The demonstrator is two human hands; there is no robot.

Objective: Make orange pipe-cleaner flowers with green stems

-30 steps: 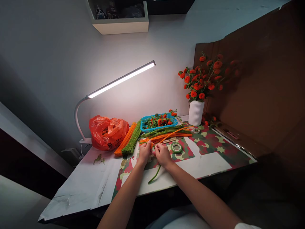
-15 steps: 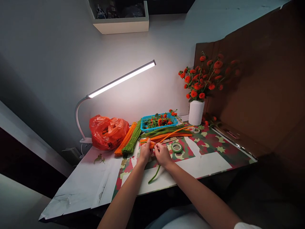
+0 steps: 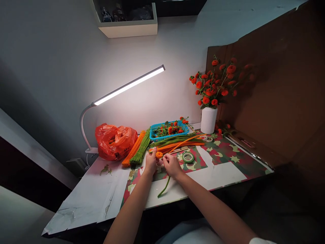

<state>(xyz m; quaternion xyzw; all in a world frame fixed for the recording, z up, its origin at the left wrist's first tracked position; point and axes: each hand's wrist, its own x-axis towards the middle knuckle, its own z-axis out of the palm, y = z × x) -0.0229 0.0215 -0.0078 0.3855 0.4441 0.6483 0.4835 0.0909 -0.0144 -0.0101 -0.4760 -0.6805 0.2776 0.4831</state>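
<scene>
At centre, the left hand (image 3: pixel 151 162) pinches a fuzzy, round orange flower head (image 3: pixel 159 155), now more exposed for working, the right hand (image 3: pixel 172 166) with fingers pressed together.

A round orange flower (image 3: pixel 159 155) sits against the left hand (image 3: pixel 151 162), a green stem (image 3: pixel 164 188) below.

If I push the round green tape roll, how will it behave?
The round green tape roll would likely slide, since it lies flat. Stood on its circular edge, it might roll. Its hollow ring shape suggests lightness.
</scene>
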